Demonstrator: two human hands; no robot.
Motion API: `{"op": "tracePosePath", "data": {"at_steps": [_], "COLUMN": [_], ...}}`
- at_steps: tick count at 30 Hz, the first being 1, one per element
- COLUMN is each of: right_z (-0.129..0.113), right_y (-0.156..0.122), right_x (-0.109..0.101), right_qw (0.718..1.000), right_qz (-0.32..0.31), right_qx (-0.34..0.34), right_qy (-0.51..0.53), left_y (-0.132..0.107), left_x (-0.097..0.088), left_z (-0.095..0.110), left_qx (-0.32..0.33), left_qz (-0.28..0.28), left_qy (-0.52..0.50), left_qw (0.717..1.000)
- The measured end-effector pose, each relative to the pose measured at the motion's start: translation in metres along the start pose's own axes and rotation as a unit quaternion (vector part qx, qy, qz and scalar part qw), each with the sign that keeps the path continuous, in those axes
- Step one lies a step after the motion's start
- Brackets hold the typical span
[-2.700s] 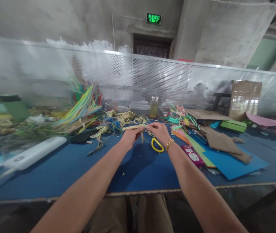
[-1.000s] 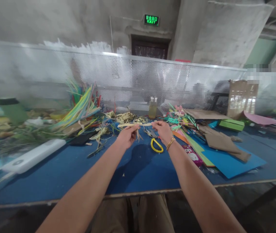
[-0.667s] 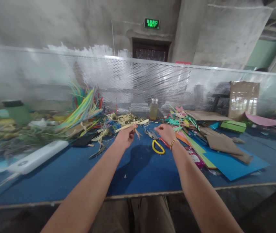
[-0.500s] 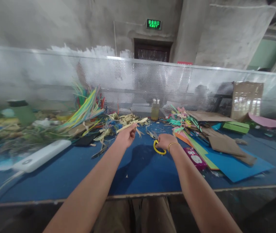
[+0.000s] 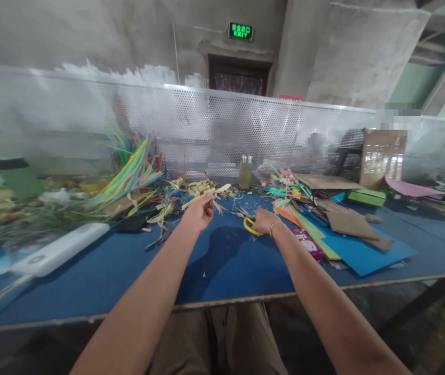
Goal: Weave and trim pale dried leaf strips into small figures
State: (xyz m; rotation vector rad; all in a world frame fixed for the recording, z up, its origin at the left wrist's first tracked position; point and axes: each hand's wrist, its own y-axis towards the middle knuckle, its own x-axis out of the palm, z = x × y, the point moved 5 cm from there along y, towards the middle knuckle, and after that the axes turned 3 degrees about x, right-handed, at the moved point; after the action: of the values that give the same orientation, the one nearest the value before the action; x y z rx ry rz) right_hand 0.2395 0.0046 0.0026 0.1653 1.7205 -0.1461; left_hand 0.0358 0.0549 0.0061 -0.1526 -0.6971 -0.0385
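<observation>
Scissors (image 5: 250, 225) under right hand (image 5: 262, 221) (gripped)

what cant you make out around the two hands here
- Head view: scissors, only a yellow handle loop shows; right hand covers the rest, grip unclear.
- Pale strip in left hand: lower end hidden by fingers.
- Left table clutter: blurred.

A person's left hand (image 5: 198, 213) is pinching a pale strip (image 5: 206, 196) above a blue table (image 5: 128, 271), while the right hand (image 5: 263, 221) is apparently gripping yellow-handled scissors (image 5: 249, 226).
</observation>
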Motion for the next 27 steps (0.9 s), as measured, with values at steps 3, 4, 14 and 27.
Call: {"op": "tracePosePath", "data": {"at_steps": [3,4,14,27], "right_z": [0.003,0.004,0.005,-0.051], "right_y": [-0.003,-0.003,-0.017,-0.031], "right_x": [-0.007,-0.010,-0.029,0.020], "right_qw": [0.999,0.998,0.882,0.766], "right_qz": [0.012,0.013,-0.015,-0.090], "right_qx": [0.024,0.027,-0.073,-0.078], "right_qy": [-0.042,-0.060,0.466,0.631], "left_y": [0.000,0.000,-0.005,-0.007], "left_x": [0.000,0.000,0.001,0.004], "left_z": [-0.001,-0.001,0.004,0.013], "left_qx": [-0.004,-0.005,-0.001,0.034], "left_qz": [0.001,-0.001,-0.012,-0.005], "left_qy": [0.001,0.001,-0.025,-0.094], "left_qw": [1.000,1.000,1.000,0.995]}}
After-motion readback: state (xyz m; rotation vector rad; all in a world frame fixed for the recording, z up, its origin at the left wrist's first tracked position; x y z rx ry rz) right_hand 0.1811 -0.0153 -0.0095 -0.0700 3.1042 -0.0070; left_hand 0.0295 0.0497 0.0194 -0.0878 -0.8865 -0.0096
